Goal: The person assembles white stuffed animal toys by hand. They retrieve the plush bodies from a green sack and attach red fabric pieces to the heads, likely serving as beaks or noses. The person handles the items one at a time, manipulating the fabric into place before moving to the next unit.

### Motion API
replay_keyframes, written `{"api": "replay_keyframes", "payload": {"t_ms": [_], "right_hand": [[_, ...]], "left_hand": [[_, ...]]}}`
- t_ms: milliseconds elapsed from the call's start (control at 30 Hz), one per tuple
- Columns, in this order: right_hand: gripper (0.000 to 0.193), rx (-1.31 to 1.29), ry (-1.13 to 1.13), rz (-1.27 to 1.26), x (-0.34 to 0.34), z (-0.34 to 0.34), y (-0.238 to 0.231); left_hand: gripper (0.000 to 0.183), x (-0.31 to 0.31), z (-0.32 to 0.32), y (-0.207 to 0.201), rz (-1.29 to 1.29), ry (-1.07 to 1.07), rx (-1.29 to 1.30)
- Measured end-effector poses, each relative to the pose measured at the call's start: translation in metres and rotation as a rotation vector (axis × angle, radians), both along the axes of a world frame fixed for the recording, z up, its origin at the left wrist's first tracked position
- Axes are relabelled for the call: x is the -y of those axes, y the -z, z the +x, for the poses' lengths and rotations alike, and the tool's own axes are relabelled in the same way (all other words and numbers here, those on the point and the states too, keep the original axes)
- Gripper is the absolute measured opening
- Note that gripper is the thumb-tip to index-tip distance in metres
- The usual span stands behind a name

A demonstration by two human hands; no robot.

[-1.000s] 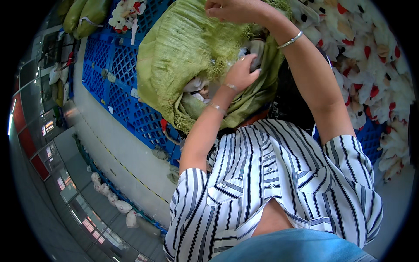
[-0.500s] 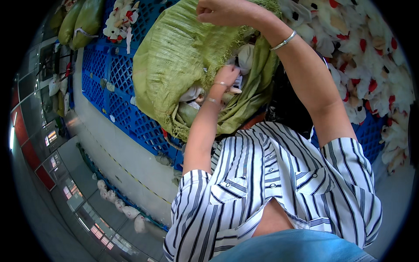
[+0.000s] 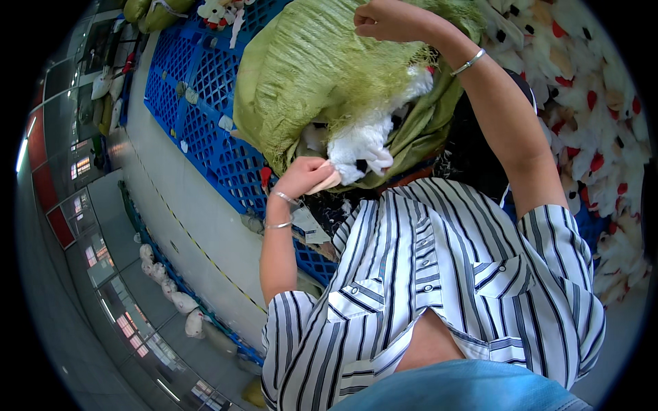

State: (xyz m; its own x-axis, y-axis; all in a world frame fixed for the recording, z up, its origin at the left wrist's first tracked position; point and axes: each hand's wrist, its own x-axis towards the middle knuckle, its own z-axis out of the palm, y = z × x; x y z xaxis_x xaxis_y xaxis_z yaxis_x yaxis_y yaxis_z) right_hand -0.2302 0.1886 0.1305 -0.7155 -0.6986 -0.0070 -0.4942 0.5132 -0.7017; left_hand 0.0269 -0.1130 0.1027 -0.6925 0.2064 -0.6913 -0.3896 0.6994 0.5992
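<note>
A large yellow-green woven sack (image 3: 288,75) with a frayed mouth lies in front of me. From its opening hangs a limp white plush toy (image 3: 360,140) with black patches. My left hand (image 3: 305,177) is closed on a pale beige part of this plush toy, at the near left rim of the sack. My right hand (image 3: 394,19) is curled shut over the far upper part of the sack. Whatever its fingers may hold is hidden from view.
Blue plastic pallets (image 3: 209,79) lie under and left of the sack. A big heap of white plush pieces (image 3: 582,130) with red and black parts fills the right side. Near my left wrist lies a white paper tag (image 3: 312,226). Green sacks (image 3: 161,15) stand far left.
My left hand has come out of the sack toward me and leftward, drawing the white plush toy partly out. My right hand stays curled above the sack. The view has shifted slightly.
</note>
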Motion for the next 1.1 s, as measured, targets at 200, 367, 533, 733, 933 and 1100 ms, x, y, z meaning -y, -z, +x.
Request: {"api": "replay_keyframes", "payload": {"t_ms": [200, 367, 533, 733, 933, 1100], "right_hand": [[0.049, 0.136, -0.131, -0.13, 0.026, 0.026, 0.005], [0.071, 0.38, -0.408, -0.583, 0.045, 0.076, -0.014], [0.063, 0.605, -0.548, -0.422, 0.057, 0.101, -0.021], [0.058, 1.024, -0.97, -0.34, 0.053, 0.121, -0.019], [0.052, 0.673, -0.328, -0.476, 0.033, 0.087, -0.041], [0.044, 0.395, -0.102, -0.746, 0.031, 0.06, -0.036]], "left_hand": [[0.033, -0.016, 0.003, -0.09, 0.565, -0.484, -0.609], [0.027, -0.037, -0.037, -0.118, 0.567, -0.563, -0.7], [0.011, -0.076, -0.067, -0.114, 0.656, -0.669, -0.542], [0.014, -0.082, -0.069, -0.067, 0.679, -0.476, -0.367], [0.052, -0.068, -0.054, -0.05, 1.089, -0.72, -0.292], [0.033, -0.032, -0.026, -0.009, 0.367, -0.224, -0.536]]}}
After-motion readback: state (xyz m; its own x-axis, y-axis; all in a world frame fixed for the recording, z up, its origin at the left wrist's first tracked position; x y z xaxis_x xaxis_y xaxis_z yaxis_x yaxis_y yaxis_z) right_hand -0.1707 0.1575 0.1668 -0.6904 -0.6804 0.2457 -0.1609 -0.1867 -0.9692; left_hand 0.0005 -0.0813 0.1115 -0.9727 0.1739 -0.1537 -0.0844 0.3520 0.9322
